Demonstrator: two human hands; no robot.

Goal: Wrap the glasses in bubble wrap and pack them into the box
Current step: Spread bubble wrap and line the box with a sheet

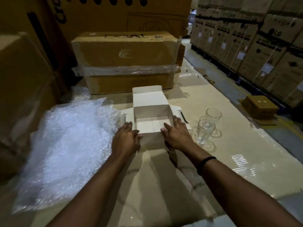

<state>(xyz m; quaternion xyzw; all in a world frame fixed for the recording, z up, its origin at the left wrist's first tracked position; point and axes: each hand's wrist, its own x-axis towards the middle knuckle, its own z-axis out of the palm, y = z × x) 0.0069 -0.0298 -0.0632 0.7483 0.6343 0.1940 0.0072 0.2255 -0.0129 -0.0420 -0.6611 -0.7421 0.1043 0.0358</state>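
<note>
White carton sits open-topped at centre on a flattened cardboard sheet. Rear flap stands up and the 2 side flaps are splayed outward. Nothing visible inside it.

Left hand: fingers straight and together, laid flat against the carton's left side and over the left flap, thumb at the near-left corner. It grips nothing.
Right hand: same posture mirrored, with flat fingers on the right wall and flap and fingertips reaching over the rim. It grips nothing. There's a black band on that wrist.

2 clear drinking glasses stand upright just right of the carton, unwrapped. The nearer glass is close to the right hand but not touching it. The farther glass is right behind it; can't tell if the 2 touch.

Bubble wrap lies in a loose crumpled heap left of the carton, its edge near the left flap and left hand.

Behind the carton is a big brown carton stack banded with stretch film. A small brown box sits on the floor at right, well apart from the glasses. Stacked LG cartons line the far right.
</note>
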